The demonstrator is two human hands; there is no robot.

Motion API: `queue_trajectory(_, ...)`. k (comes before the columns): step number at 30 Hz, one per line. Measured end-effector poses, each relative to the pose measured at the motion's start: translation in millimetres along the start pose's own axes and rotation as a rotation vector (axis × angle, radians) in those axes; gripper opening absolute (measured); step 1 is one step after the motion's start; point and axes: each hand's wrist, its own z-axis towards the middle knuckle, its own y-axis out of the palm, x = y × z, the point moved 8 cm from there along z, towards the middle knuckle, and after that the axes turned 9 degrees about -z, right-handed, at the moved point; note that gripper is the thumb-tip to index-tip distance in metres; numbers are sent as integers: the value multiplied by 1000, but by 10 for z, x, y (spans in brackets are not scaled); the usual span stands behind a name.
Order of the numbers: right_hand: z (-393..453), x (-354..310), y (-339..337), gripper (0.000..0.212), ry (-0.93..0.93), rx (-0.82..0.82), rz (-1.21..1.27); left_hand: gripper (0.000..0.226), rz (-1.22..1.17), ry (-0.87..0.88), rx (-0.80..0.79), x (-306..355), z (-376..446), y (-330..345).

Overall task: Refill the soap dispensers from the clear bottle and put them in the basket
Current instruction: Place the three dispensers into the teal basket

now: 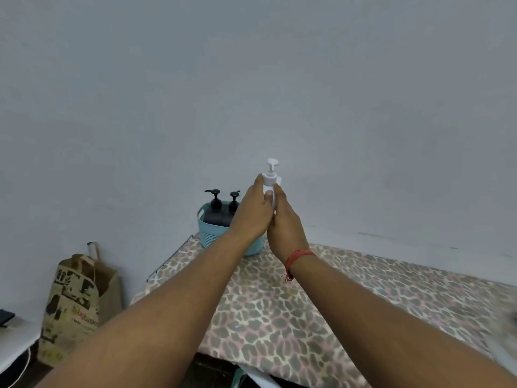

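A white soap dispenser (270, 175) with a pump head is held upright above the table's far end. My left hand (251, 211) grips its neck from the left, and my right hand (285, 222) wraps its body from the right, hiding most of the bottle. Just behind and left of my hands stands a light blue basket (208, 233). Two black pump dispensers (216, 204) sit upright inside it. The clear bottle is not in view.
The table is covered with a leopard-print cloth (293, 303) and stands against a plain grey wall. A printed brown paper bag (75, 303) stands on the floor to the left. A red thread is tied around my right wrist.
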Motion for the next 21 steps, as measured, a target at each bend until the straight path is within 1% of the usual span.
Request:
queue_trajectory(1,78,28,158,36,36,-60,72,55,31,9,-22,-113,109,-51)
queue_trajectory(3,189,88,354,52,81,-91,103,55,89,9,-59,-326,261,-101)
queue_trajectory(6,277,192,650,61,122,-187,108,53,119,22,-70,-590,357,-103)
queue_trajectory(8,307,308,816,66,135,-245,45,51,196,27,-53,-780,375,-75)
queue_trajectory(11,327,473,1087,65,168,-312,26,56,417,65,-19,-1062,396,-38)
queue_trajectory(13,320,563,1216,56,182,-325,55,59,618,117,-66,-1163,395,39)
queue_trajectory(16,361,651,1310,38,148,-287,31,57,757,144,-99,-1245,399,80)
queue_trajectory(17,371,664,1324,38,128,-286,15,56,786,160,-105,-1257,403,94)
queue_trajectory(20,360,672,1354,54,55,-320,-61,56,908,182,-143,-1271,384,119)
queue_trajectory(21,352,692,1359,56,32,-327,-100,56,930,187,-149,-1270,376,130)
